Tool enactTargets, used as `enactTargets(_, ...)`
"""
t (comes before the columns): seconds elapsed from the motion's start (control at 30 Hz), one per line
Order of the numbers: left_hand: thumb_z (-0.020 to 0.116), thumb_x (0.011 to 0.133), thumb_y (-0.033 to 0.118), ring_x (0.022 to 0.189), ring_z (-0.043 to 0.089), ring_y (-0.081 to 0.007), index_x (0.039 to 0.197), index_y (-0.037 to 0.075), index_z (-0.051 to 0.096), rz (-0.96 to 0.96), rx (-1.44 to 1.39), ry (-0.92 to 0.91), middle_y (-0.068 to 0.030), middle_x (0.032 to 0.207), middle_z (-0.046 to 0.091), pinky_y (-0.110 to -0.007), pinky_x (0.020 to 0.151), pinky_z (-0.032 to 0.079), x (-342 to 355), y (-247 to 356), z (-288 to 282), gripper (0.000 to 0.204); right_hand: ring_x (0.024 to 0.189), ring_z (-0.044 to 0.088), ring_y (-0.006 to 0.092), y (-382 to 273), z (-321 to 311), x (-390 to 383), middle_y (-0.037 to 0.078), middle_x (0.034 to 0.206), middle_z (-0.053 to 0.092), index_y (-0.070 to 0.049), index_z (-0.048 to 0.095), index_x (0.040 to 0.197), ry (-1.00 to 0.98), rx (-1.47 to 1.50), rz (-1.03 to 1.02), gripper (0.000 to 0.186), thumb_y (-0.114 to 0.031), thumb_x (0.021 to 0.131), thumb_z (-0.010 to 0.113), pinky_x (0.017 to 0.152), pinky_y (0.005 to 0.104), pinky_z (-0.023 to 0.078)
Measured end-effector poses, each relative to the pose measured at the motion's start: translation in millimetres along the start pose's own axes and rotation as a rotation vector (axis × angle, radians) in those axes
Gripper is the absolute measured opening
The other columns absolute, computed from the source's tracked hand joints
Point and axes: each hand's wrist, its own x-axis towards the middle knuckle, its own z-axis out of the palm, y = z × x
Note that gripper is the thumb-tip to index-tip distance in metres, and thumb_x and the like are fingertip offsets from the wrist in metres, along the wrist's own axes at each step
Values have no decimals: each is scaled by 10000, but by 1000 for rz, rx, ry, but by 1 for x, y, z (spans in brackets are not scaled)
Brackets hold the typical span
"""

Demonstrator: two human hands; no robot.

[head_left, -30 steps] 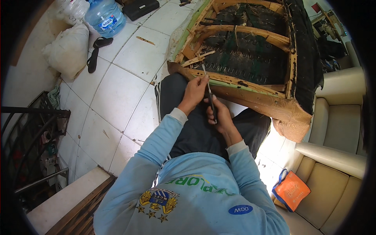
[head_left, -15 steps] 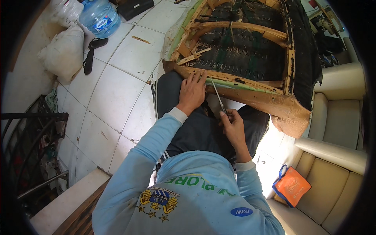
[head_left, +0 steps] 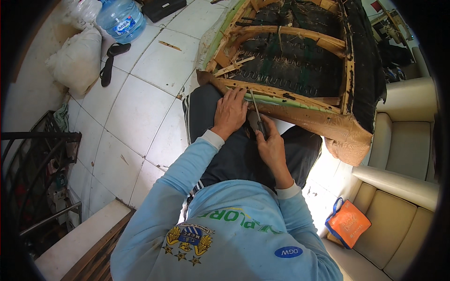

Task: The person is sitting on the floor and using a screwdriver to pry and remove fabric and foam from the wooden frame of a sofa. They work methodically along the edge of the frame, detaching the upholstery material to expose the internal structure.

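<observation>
A stripped wooden furniture frame [head_left: 300, 33], with wavy metal springs and black cloth inside, leans over my knees. Brown covering [head_left: 309, 117] and green foam [head_left: 276, 100] hang folded back along its near rail [head_left: 293, 97]. My left hand [head_left: 229, 111] lies on the rail's left part with its fingers stretched out over the edge. Closed around the dark handle of a screwdriver [head_left: 256, 108], my right hand [head_left: 273, 150] is a little to the right of it. The thin metal shaft points away from me, and its tip meets the rail near my left fingertips.
To the right stand a cream sofa [head_left: 389, 210] and an orange bag [head_left: 350, 224] with blue trim. A water bottle [head_left: 121, 21], a white sack [head_left: 77, 61] and black sandals [head_left: 110, 61] are at the upper left. Dark metal railing [head_left: 42, 136] runs along the left.
My right hand has shifted slightly left, bringing the screwdriver's handle closer to my left hand and its shaft steeper. My left hand stays on the rail.
</observation>
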Motion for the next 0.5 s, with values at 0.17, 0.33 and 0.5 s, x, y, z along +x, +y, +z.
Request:
enactTargets(0.17, 668, 1055, 353, 1336, 576, -408, 1373, 67, 677, -160, -165, 21, -169, 1413, 630, -541, 1136, 446, 1, 11, -2, 428, 1028, 746, 483, -12, 3, -1, 274, 1129, 770, -129, 570, 1489, -12, -222, -48, 481, -134, 1015, 658, 863, 568, 590)
enactTargets(0.33, 737, 1003, 439, 1274, 596, -417, 1172, 59, 775, -343, -233, -44, -181, 1332, 652, -536, 1106, 457, 18, 22, -7, 418, 940, 769, 450, -5, 25, -7, 267, 1085, 766, -103, 526, 1531, 62, -239, -124, 534, -91, 1013, 658, 831, 535, 609)
enactTargets(0.5, 754, 983, 432, 1256, 627, -401, 1059, 57, 814, -358, -297, -16, -200, 1295, 701, -519, 1126, 428, 31, 1, 13, 388, 719, 722, 250, -29, 46, -13, 171, 1001, 711, -79, 465, 1586, -125, 454, 278, 588, -72, 1029, 653, 710, 407, 615)
